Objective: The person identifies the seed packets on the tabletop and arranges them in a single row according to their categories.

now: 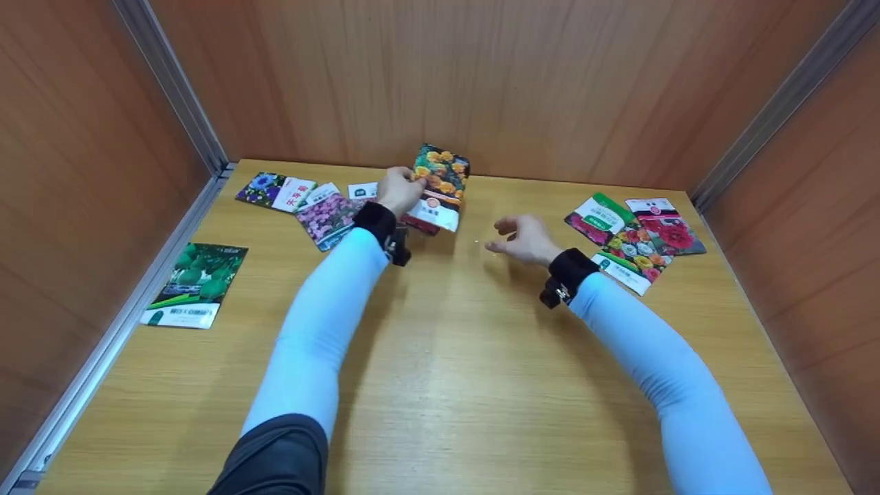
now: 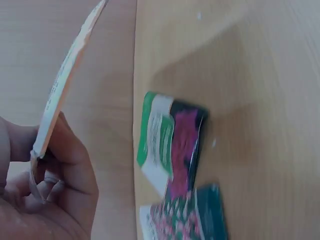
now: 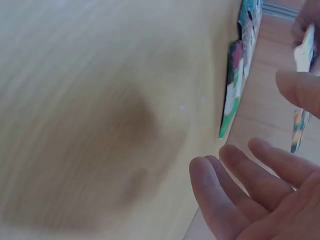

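My left hand [image 1: 401,191] pinches a seed packet [image 1: 447,172] printed with orange and yellow flowers, raised near the back edge of the table. In the left wrist view this packet [image 2: 62,90] appears edge-on between thumb and fingers. Below it, partly hidden, lies a dark-red packet [image 1: 421,224]; the left wrist view has a green, white and pink packet [image 2: 186,135] on the table. To the right, my right hand [image 1: 526,239] hovers over the table with fingers loosely bent and nothing in them; its spread fingers [image 3: 215,195] show in the right wrist view.
Left of my left hand lie a blue-flower packet [image 1: 265,189] and a pink-purple one [image 1: 328,218]. A green vegetable packet [image 1: 206,275] is at the left edge. Several overlapping packets, one with mixed flowers [image 1: 632,254], lie at the right. Wooden panels [image 1: 481,82] enclose the table.
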### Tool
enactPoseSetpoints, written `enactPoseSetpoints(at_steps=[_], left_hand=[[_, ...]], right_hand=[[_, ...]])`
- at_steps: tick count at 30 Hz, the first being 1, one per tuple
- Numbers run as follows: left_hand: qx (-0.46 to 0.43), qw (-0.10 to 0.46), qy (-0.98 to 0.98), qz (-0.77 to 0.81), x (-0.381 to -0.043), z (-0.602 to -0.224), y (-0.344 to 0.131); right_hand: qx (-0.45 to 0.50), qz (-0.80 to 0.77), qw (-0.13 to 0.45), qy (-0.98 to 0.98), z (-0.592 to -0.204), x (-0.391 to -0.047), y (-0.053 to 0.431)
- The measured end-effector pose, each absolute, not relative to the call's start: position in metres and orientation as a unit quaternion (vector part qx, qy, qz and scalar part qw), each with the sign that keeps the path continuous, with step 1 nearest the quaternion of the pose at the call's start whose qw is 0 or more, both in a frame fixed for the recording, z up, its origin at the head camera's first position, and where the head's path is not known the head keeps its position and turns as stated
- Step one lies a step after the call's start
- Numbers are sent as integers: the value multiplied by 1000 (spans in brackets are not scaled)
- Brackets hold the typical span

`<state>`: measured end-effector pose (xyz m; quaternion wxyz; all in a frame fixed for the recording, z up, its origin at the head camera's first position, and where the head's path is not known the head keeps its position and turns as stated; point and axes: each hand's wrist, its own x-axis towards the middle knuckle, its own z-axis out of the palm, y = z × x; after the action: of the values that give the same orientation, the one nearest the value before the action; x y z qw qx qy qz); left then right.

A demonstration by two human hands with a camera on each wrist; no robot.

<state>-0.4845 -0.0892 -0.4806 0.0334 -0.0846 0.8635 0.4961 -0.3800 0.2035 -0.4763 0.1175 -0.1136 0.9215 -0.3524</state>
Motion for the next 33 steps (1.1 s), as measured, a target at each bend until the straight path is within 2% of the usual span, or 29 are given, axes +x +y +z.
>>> enactPoseSetpoints(at_steps=[2,5,14,22,33], left_hand=[[-100,52,867,486,-448,-447,-99],[-108,57,865,487,-429,-441,-121],[-111,80,861,490,-387,-461,-192],[-154,137,857,473,-338,-468,-255],[-194,151,852,461,-296,-486,-292]], right_hand=[[-112,-343,128,924,-477,-377,206],[-115,-327,135,928,-476,-373,210],[-108,-310,145,934,-472,-363,217],[-113,-314,168,928,-480,-358,216],[-126,-323,185,920,-480,-360,208]])
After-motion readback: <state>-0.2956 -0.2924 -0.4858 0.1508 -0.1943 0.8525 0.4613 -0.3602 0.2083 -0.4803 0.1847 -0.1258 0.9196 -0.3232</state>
